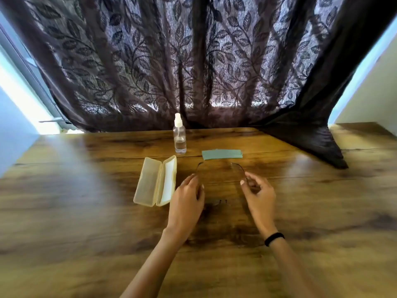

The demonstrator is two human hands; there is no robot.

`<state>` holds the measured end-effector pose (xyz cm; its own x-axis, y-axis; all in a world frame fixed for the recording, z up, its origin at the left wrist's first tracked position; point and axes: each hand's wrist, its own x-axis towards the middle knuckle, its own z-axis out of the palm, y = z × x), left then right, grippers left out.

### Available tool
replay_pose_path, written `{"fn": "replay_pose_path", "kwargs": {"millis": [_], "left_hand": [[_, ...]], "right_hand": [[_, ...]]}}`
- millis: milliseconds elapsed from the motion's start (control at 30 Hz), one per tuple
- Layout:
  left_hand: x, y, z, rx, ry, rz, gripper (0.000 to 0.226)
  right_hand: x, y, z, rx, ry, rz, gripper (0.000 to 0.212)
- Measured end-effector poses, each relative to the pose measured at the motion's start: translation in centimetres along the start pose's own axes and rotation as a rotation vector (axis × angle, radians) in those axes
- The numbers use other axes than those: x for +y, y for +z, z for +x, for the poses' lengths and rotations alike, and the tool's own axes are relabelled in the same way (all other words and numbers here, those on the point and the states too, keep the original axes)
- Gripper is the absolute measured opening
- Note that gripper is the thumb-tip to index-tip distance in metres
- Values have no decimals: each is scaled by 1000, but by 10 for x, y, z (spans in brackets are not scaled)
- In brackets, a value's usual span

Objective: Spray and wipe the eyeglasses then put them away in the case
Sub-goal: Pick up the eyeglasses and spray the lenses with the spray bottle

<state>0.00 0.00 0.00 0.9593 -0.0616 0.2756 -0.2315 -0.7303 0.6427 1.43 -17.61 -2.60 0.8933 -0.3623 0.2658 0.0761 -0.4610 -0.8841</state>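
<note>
Thin-framed eyeglasses [237,169] are held above the wooden table [86,211], temples spread and pointing away from me, blurred by motion. My left hand [187,196] pinches the left temple and my right hand [258,193] pinches the right temple. The lenses between my hands are barely visible. A cream plastic glasses case [155,183] lies open just left of my left hand. A clear spray bottle [179,136] with a white cap stands upright behind the case. A folded teal cleaning cloth [222,154] lies flat beyond the glasses.
A dark leaf-patterned curtain [193,61] hangs along the table's far edge and drapes onto the table at the back right [322,143]. A black band circles my right wrist [274,239].
</note>
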Motion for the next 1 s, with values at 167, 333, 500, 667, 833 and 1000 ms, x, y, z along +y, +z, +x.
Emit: {"fn": "replay_pose_path", "kwargs": {"millis": [167, 333, 500, 667, 833, 1000], "left_hand": [[-5, -2, 17, 78, -125, -4, 24], [-10, -2, 25, 29, -198, -41, 29], [-17, -4, 31, -27, -297, -160, 28], [-19, -7, 37, -13, -330, -216, 29], [-17, -7, 44, -17, -334, -193, 29], [-16, -5, 47, -8, -318, -140, 28]], "right_hand": [[5, -4, 9, 2, 228, 181, 24], [8, -8, 12, -21, 296, 313, 14], [5, -13, 13, -79, 332, 397, 14], [1, -14, 17, -103, 332, 430, 14], [-2, -12, 26, -110, 300, 411, 15], [2, -9, 28, -122, 300, 405, 14]]}}
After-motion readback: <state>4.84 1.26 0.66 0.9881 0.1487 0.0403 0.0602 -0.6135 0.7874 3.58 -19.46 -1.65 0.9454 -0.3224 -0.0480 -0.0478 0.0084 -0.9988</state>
